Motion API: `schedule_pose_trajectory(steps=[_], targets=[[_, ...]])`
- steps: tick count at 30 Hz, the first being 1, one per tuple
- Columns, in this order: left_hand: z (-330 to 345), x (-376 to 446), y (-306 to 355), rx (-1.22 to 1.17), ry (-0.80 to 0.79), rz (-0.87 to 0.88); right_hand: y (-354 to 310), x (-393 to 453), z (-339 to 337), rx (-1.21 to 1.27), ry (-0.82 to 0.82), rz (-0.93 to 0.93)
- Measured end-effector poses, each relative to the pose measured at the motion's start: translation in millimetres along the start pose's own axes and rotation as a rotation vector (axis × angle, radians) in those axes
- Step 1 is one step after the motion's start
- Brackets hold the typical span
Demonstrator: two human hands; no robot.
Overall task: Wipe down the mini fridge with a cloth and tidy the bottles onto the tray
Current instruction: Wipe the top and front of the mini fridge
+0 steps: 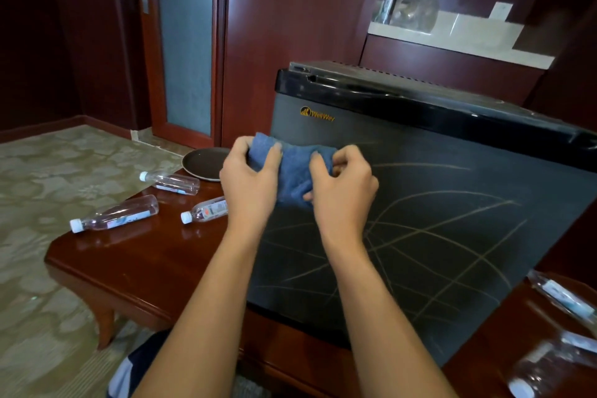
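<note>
Fridge (420, 203) stands on the desk (145, 255), chalk-marked; your left hand (248, 184) and right hand (342, 187) pinch the cloth (295, 168) at its ten o'clock corner. Fold flat, wipe toward four o'clock.

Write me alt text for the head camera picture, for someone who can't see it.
Two bare hands, left hand and right hand, hold a blue cloth against the dark door of a mini fridge, which is streaked with pale lines. The fridge stands on a wooden table; left of it, three plastic bottles lie on their sides near a round brown tray.
</note>
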State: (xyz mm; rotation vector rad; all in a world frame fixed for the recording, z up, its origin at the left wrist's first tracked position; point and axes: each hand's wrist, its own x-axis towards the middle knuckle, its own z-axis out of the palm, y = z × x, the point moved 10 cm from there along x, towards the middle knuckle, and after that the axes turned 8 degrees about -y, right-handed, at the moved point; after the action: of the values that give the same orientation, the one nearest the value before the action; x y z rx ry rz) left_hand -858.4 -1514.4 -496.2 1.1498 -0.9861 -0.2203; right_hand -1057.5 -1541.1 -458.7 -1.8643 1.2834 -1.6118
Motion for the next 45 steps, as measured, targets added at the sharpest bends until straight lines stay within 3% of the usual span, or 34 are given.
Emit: schedule_pose_trajectory(steps=[5, 9, 16, 21, 27, 35, 41, 45], targets=[[-15.2, -55.6, -59.3, 0.111, 0.025, -0.161, 53.0, -50.3, 33.1, -0.015, -0.098, 0.201], [-11.5, -64.9, -72.8, 0.030, -0.007, -0.269, 62.2, -58.4, 39.8, 0.054, -0.100, 0.259], [2.5, -21.6, 4.1, -0.059, -0.041, -0.068, 6.3, -16.4, 9.9, 0.142, -0.032, 0.118], [12.5, -7.5, 43.2, 0.083, 0.007, 0.044, -24.9, 5.4, -9.6, -0.075, -0.006, 0.007], [12.4, -31.6, 25.3, 0.166, 0.079, 0.043, -12.7, -10.1, 8.5, -0.136, -0.043, -0.012], [-7.8, -75.7, -37.2, 0.250, 0.021, -0.167, 43.3, -61.2, 45.4, -0.172, -0.249, 0.203], [0.3, -28.8, 20.7, 0.230, -0.009, -0.002, -8.1, -16.8, 18.3, -0.162, -0.135, 0.042], [3.0, -11.1, 25.5, 0.274, -0.037, 0.013, -7.1, -8.4, 15.3, -0.159, -0.133, 0.037]])
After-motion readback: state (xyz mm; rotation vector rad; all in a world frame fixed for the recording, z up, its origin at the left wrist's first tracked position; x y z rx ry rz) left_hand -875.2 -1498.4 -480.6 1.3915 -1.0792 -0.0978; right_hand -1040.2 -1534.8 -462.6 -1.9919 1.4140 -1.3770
